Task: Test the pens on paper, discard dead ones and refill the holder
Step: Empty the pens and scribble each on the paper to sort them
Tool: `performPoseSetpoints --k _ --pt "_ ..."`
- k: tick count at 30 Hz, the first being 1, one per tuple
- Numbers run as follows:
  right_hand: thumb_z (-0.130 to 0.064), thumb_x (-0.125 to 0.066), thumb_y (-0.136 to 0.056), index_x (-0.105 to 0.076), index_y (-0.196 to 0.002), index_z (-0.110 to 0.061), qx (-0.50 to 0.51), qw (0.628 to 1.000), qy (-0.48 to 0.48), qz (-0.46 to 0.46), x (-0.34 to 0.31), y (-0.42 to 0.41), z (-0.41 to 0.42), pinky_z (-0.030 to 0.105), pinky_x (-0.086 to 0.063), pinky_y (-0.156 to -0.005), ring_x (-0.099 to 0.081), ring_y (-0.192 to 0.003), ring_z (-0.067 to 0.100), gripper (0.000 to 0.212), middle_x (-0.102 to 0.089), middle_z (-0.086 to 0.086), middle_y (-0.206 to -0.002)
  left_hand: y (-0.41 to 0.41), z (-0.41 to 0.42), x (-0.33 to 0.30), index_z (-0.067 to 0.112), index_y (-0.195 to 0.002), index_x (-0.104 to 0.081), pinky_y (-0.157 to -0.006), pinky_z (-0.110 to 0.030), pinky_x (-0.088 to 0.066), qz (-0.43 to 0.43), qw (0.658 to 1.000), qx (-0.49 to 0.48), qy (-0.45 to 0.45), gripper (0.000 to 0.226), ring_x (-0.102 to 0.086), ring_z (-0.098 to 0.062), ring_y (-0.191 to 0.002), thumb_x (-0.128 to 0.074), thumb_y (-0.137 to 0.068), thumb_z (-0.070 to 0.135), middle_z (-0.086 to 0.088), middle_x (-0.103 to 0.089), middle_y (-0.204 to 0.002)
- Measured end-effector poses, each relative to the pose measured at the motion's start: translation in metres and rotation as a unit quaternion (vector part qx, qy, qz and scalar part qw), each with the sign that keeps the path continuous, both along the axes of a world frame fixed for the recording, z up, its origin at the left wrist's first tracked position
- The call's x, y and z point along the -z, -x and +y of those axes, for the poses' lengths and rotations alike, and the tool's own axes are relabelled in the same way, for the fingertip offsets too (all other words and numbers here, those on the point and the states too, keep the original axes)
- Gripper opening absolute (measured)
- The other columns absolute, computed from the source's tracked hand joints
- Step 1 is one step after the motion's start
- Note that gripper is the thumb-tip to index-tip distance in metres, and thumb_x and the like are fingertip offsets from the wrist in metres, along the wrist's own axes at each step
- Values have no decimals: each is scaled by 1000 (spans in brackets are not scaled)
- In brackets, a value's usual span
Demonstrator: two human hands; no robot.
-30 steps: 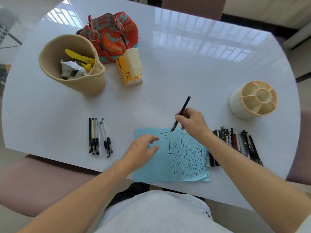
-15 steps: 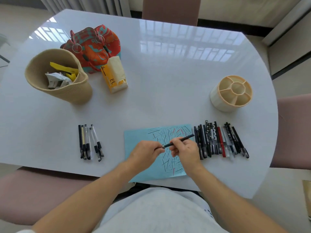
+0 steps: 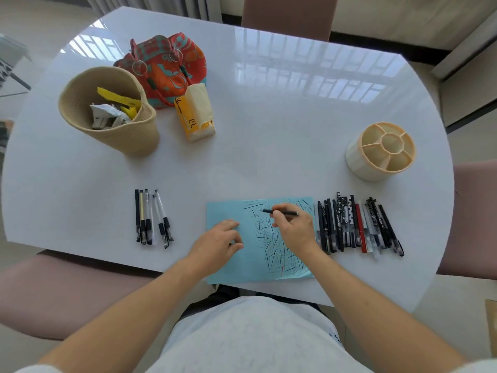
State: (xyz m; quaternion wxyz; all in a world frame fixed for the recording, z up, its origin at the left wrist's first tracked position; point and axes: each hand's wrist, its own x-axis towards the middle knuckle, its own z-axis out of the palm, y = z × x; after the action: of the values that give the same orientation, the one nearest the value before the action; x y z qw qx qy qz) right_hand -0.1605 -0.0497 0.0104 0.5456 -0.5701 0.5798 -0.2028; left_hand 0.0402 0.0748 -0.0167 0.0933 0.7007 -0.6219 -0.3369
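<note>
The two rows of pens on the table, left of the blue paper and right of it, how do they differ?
The left row of pens is small, about five, mostly clear or pale barrels with black caps, lying apart from the blue paper. The right row of pens is far bigger, mostly dark, some patterned, one red, and lies right at the paper's edge. Both rows lie flat, roughly parallel, outside the empty holder.

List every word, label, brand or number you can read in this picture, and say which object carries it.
No text reads clearly.
Yellow tissue pack: dark printed marks on its side, too blurred to read.
Row of pens right of the blue paper: patterned barrels with small print, too small to read.
Five pens on the left: barrel print too small.
Blue paper: only test strokes, no words.
</note>
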Motion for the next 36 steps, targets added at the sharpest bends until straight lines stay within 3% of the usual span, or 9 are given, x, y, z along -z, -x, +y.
performPoseSetpoints --k 2,6,11,15,20,29,31,34,36 --pt "-22 -68 -92 -73 -86 -41 -21 999 20 27 4 -4 -1 37 -62 -70 -74 -74 14 21 -76 -6 -77 1 1 3 27 -101 -69 -114 -31 -32 -4 1000 5 -13 17 -26 -8 -146 -56 -98 38 8 -42 -152" --pt "-30 -65 -92 -75 -93 -39 -61 995 51 67 9 -8 -2 38 -60 -73 -71 -70 7 13 -74 -12 -71 -1 2 5 26 -101 -69 -115 -31 -30 7 1000 -2 -10 17 -26 -8 -146 -57 -97 38 8 -41 -153" --pt "-25 -61 -88 -74 -86 -26 -82 989 68 104 7 -5 -4 31 -55 -68 -67 -68 7 13 -69 -13 -64 -2 -1 5 27 -102 -69 -114 -30 -32 11 1000 -7 -10 17 -27 -5 -145 -56 -98 37 10 -43 -151" --pt "-26 -58 -85 -70 -79 -29 -76 990 55 103 7 4 -4 24 -45 -58 -59 -55 2 13 -65 -18 -57 -3 -1 5 26 -102 -70 -113 -27 -31 8 1000 -8 -4 18 -29 -4 -144 -56 -98 36 10 -44 -151" --pt "-33 -59 -86 -74 -87 -31 -51 997 36 45 7 1 -3 41 -62 -67 -71 -70 18 15 -73 -3 -71 -2 0 4 26 -103 -70 -113 -26 -29 5 1000 -7 1 18 -28 -4 -144 -56 -98 36 9 -44 -151" --pt "-26 -59 -86 -69 -82 -29 -104 987 56 109 6 3 -6 23 -47 -61 -61 -60 -3 12 -64 -27 -59 -2 -1 3 26 -104 -70 -113 -23 -26 5 1000 -6 -10 19 -26 -3 -145 -55 -99 36 10 -41 -153" --pt "-23 -59 -88 -70 -83 -27 -92 989 55 101 3 2 -6 22 -45 -59 -61 -58 -1 12 -66 -23 -60 -3 -1 3 27 -105 -70 -114 -24 -25 7 1000 -5 -13 19 -26 -3 -145 -55 -99 36 9 -41 -153" --pt "-21 -61 -90 -74 -88 -23 -69 995 38 67 3 -5 -5 30 -54 -61 -68 -67 11 13 -74 -4 -70 -3 -2 3 26 -105 -70 -115 -26 -27 7 1000 -4 -17 19 -26 -4 -145 -55 -99 36 9 -41 -153" --pt "-20 -61 -91 -74 -90 -22 -80 994 37 63 4 -9 -4 30 -56 -65 -68 -68 11 13 -74 -2 -71 -3 -2 3 26 -105 -70 -115 -25 -26 7 1000 -4 -16 19 -27 -4 -145 -55 -98 36 9 -41 -153"
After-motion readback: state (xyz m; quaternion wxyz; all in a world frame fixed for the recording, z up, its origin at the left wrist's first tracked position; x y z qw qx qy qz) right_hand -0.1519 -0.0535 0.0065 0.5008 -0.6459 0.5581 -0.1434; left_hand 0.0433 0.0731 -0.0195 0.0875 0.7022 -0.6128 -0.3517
